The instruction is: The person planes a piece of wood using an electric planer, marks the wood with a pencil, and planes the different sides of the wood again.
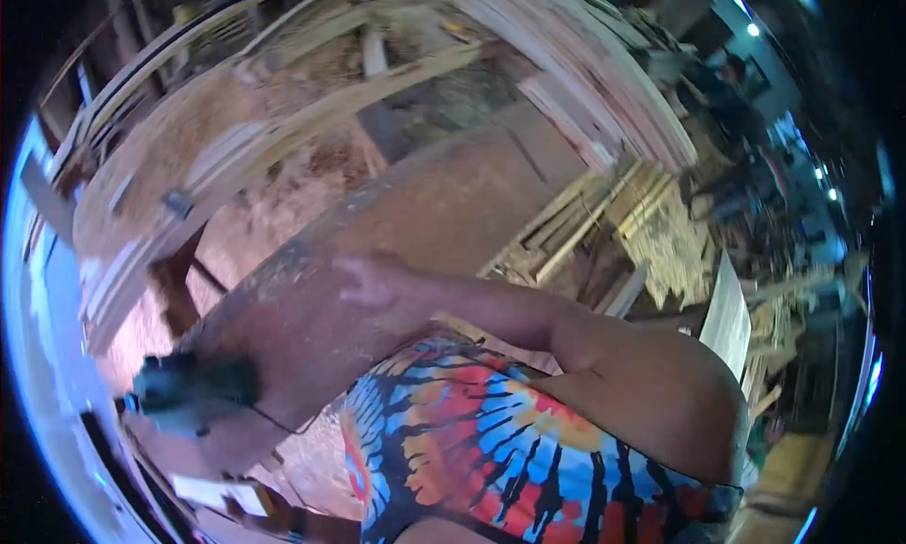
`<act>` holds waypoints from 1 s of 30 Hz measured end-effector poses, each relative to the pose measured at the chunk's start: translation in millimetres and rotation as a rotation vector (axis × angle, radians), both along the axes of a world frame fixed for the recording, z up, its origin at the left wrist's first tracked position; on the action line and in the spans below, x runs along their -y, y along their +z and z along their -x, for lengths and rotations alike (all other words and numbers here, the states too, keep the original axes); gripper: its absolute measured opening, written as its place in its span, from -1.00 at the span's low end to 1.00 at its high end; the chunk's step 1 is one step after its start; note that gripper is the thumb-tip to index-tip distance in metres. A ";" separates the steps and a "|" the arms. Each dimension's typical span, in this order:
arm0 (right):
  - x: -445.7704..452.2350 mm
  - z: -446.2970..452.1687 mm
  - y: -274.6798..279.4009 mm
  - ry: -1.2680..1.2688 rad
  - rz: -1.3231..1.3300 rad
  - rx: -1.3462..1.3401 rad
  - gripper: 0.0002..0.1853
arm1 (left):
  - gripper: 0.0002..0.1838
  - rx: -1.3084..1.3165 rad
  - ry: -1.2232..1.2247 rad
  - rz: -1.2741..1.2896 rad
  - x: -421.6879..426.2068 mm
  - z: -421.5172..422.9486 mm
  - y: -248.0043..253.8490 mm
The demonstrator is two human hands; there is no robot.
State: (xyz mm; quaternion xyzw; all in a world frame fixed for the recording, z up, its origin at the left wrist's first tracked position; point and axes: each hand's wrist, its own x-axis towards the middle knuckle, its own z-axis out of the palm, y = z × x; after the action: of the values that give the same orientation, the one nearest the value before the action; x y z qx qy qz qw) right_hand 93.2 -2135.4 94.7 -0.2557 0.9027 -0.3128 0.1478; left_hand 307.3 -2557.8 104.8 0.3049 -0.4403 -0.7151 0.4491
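My right hand (373, 280) is over the brown work surface (453, 200), blurred, with its fingers partly spread and nothing visible in them. At the bottom left, my left hand (269, 514) is closed round the end of a flat, whitish piece (219, 494); its fingers are dark and partly hidden. Between the two hands, nearer the left one, a dark green power tool (193, 393) with a cord rests on the surface, smeared by motion.
Long boards (566, 63) lie beyond the surface at the top. Wood strips (585, 218) are beside it on the right. A long plank (311, 119) crosses sawdust at the upper left. Another person (731, 100) is in the background at the upper right.
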 end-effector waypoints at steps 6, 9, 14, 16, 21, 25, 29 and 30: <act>-209.7 98.6 -87.0 -0.662 -0.135 -0.241 -0.53 | -0.53 0.062 -0.216 -0.015 -47.5 11.9 -17.4; -315.9 127.0 -100.2 -0.767 -0.472 -0.262 -0.48 | -0.53 0.091 -0.406 -0.109 -92.1 17.3 -37.0; -382.7 149.4 -110.8 -0.788 -0.611 -0.022 -0.50 | -0.53 0.193 -0.770 -0.312 -165.2 24.6 -86.5; -396.7 155.7 -121.6 -0.799 -0.626 0.031 -0.51 | -0.53 0.209 -0.969 -0.351 -188.5 39.1 -113.3; -414.6 178.9 -124.6 -0.846 -0.587 0.156 -0.53 | -0.56 0.294 -1.203 -0.368 -259.5 104.9 -126.9; -403.8 180.7 -130.3 -0.842 -0.453 0.274 -0.54 | -0.59 0.382 -1.235 -0.410 -294.6 116.1 -91.1; -381.0 164.2 -139.2 -0.844 -0.096 0.410 -0.55 | -0.57 0.393 -1.204 -0.284 -306.3 113.3 -106.6; -371.5 157.7 -141.3 -0.841 0.094 0.464 -0.56 | -0.56 0.381 -1.230 -0.303 -306.1 114.1 -111.8</act>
State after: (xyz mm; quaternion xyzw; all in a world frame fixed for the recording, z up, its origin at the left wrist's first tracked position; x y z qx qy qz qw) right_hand -64.5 -1763.9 -46.6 0.2015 0.8558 -0.4349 0.1944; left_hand 193.2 -2251.8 -7.0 0.1788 -0.5007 -0.8287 -0.1748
